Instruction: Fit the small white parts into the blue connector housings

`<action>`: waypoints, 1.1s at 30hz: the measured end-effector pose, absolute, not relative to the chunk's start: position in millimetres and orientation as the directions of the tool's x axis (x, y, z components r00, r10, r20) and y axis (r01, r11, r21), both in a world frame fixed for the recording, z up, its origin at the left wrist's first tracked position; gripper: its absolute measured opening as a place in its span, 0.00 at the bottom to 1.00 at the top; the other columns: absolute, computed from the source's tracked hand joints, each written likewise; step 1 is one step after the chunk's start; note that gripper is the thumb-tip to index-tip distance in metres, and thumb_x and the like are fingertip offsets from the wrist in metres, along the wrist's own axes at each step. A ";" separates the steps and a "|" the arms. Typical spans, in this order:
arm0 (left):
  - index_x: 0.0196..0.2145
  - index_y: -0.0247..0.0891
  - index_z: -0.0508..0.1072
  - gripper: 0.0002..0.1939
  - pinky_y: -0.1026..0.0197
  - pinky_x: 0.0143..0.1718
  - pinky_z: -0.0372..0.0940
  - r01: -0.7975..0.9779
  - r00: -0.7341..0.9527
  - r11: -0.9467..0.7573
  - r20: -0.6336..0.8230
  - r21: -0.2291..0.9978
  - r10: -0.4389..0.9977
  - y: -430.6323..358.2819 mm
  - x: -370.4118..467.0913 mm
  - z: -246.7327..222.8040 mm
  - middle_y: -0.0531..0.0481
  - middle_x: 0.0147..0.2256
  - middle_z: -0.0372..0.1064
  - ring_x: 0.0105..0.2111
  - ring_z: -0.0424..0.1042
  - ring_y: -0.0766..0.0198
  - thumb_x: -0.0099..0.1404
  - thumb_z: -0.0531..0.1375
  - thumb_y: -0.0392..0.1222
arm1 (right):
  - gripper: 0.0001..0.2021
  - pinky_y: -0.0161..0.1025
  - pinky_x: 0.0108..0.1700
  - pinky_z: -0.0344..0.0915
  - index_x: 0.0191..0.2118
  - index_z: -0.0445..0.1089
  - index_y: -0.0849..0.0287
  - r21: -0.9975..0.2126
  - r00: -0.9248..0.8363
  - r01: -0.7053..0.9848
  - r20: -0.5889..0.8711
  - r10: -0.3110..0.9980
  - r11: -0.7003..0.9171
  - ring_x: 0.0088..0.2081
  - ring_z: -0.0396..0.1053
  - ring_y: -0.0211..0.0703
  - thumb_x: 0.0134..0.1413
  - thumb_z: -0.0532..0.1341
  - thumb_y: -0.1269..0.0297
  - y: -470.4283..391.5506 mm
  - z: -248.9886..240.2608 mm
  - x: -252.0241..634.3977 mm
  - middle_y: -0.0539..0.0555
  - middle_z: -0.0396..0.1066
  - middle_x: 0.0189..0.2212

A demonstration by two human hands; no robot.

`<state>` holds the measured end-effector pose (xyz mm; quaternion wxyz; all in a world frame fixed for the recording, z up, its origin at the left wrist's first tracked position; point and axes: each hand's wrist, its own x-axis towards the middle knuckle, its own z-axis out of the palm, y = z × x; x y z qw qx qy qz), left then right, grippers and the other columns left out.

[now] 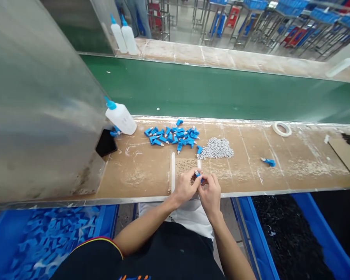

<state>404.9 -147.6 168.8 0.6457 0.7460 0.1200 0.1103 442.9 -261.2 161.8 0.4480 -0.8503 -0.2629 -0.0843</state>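
Between my two hands, close to the front edge of the bench, is a small blue plastic part (197, 174) with a pale tip. My left hand (185, 186) pinches it, and the fingers of my right hand (210, 191) close on its right side. Under and just beyond my hands lies a taped patch (179, 165) dotted with tiny dark pieces. A loose pile of similar blue parts (175, 136) is spread beyond it. Beside that pile sits a heap of small grey-white pieces (217, 148). One more blue part (268, 161) lies alone to the right.
A white squeeze bottle (121, 118) leans by the metal panel (46, 109) at left. A tape roll (281, 129) lies at the right. Behind the bench runs a green belt (207, 89). Below stand a bin of blue parts (55, 233) and a bin of black pieces (288, 237).
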 end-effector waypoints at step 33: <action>0.38 0.38 0.70 0.20 0.60 0.36 0.73 -0.018 0.764 0.174 -0.099 0.985 0.637 -84.0 368.1 124.6 0.46 0.33 0.79 0.32 0.78 0.61 0.64 0.64 0.59 | 0.08 0.41 0.40 0.66 0.36 0.69 0.55 -0.516 0.714 0.639 0.122 0.690 -0.570 0.37 0.71 0.48 0.63 0.53 0.69 -278.5 132.2 562.0 0.57 0.73 0.35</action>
